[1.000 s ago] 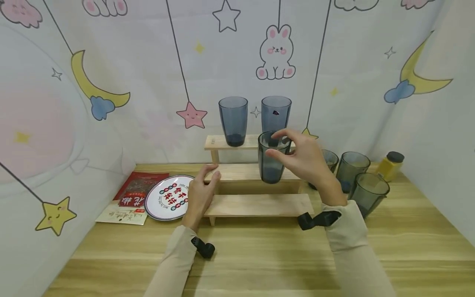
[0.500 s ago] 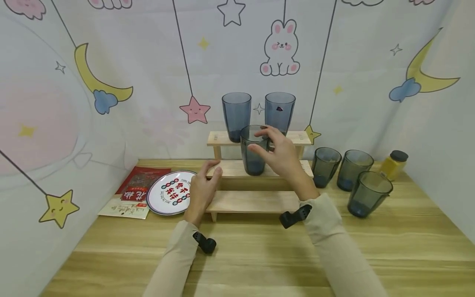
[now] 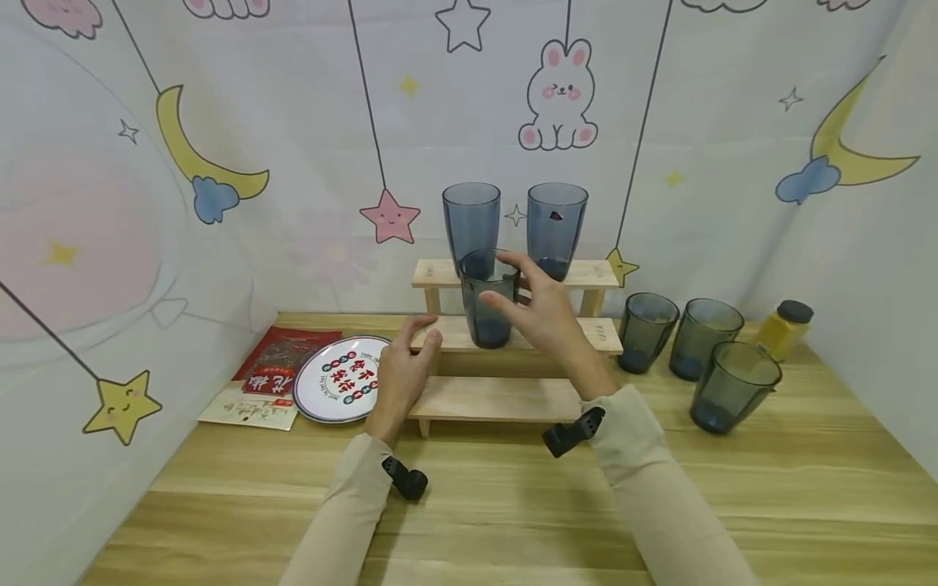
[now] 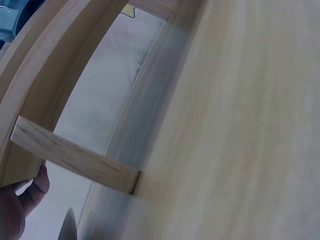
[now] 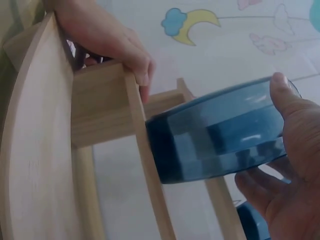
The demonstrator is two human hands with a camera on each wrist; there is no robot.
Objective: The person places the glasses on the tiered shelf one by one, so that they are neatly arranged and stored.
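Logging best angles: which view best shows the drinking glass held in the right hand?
The right wrist view: the drinking glass appears large, its side mostly uncovered. The head view shows it smaller, partly behind the right hand. The left wrist view shows only a piece of blue glassware, top left, possibly it.

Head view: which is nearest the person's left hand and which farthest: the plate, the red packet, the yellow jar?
From the left hand:
1. Plate: just left of it.
2. Red packet: farther left, past the plate.
3. Yellow jar: away at the far right.
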